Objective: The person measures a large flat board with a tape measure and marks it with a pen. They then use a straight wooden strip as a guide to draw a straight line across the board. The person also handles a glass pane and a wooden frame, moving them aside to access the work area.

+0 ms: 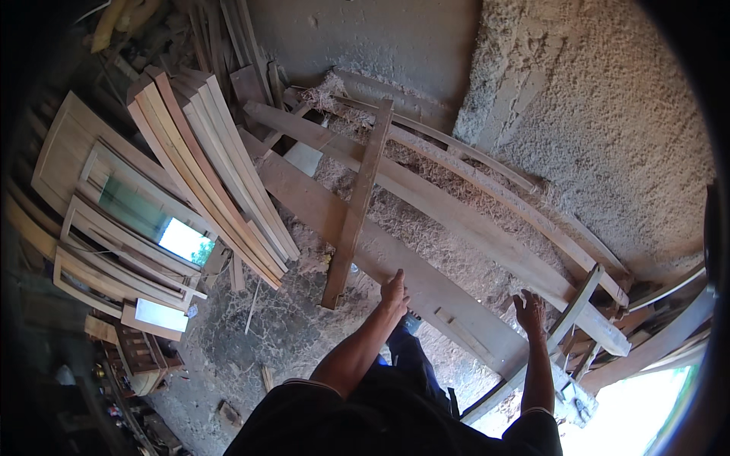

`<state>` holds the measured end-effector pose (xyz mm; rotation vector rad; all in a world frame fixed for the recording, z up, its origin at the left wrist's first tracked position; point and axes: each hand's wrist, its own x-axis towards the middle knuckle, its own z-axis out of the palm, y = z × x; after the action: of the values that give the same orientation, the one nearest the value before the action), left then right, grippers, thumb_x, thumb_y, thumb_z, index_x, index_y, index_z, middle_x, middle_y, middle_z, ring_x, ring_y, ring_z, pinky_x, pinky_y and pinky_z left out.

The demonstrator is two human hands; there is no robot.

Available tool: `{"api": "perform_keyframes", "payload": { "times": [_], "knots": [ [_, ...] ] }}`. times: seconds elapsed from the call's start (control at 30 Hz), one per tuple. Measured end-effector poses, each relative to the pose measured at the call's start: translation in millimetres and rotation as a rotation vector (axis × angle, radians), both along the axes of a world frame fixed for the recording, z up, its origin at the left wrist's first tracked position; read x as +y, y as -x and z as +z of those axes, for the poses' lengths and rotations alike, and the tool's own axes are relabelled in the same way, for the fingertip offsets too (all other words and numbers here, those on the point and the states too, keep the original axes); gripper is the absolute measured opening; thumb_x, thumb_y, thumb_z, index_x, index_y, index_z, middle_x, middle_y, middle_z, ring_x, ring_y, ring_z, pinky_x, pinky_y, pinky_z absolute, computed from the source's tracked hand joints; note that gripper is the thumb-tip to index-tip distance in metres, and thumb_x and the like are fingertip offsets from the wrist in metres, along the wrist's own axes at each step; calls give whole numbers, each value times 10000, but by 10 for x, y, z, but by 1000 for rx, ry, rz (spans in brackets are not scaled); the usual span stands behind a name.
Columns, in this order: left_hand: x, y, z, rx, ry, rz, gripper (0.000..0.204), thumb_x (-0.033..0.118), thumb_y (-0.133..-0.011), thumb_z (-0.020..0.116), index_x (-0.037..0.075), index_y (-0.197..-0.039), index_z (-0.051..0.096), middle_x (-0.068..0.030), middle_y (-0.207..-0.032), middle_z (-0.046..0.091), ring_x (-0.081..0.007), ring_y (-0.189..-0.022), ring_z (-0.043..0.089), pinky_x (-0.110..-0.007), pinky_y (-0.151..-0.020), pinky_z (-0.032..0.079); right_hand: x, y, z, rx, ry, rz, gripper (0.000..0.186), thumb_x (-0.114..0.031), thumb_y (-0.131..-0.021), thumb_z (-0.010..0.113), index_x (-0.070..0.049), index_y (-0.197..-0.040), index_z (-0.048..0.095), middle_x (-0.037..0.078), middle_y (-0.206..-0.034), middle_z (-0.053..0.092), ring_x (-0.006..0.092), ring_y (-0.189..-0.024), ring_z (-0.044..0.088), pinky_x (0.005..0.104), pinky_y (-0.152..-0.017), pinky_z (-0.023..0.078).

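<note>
My left hand (394, 295) has its fingers curled and its thumb raised beside the near edge of a wide plank (426, 273). What the fingers hold, if anything, is hidden, and I cannot tell whether the hand touches the plank. With its fingers apart, my right hand (530, 313) hovers over the far side of the same plank, holding nothing. A long narrower board (464, 205) runs roughly parallel beyond it. Both boards rest across wooden crossbars; one crossbar (357, 209) juts up left of my hands, another (579, 304) stands to the right. A small rectangular piece (465, 334) lies on the wide plank.
Long stacked boards (205, 167) lean at the left, beside panelled and glazed wooden door frames (114, 194). Wood shavings (433, 224) lie between and below the planks. A rough wall (578, 129) rises beyond. A small wooden crate (141, 361) sits at lower left; bright light enters at lower right.
</note>
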<state>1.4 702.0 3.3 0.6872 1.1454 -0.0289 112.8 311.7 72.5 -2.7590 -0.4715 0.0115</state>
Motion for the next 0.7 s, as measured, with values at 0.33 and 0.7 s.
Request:
{"api": "perform_keyframes", "payload": {
  "times": [0.33, 0.7],
  "knots": [
    [71, -408, 84, -31, 54, 85, 703, 536, -930, 656, 92, -1432, 443, -116, -1342, 548, -319, -1229, 542, -554, -1068, 369, 50, -333, -196, 419, 46, -133, 595, -618, -918, 577, -39, -899, 714, 238, -867, 715, 453, -873, 689, 536, -739, 518],
    [64, -730, 208, -108, 206, 129, 843, 615, -879, 679, 176, -1521, 353, -151, -1520, 424, -311, -1414, 380, -551, -1163, 201, 77, -179, -147, 121, 4, -219, 563, -533, -898, 667, -46, -629, 584, 189, -608, 591, 380, -552, 580, 509, -539, 396]
  ]
}}
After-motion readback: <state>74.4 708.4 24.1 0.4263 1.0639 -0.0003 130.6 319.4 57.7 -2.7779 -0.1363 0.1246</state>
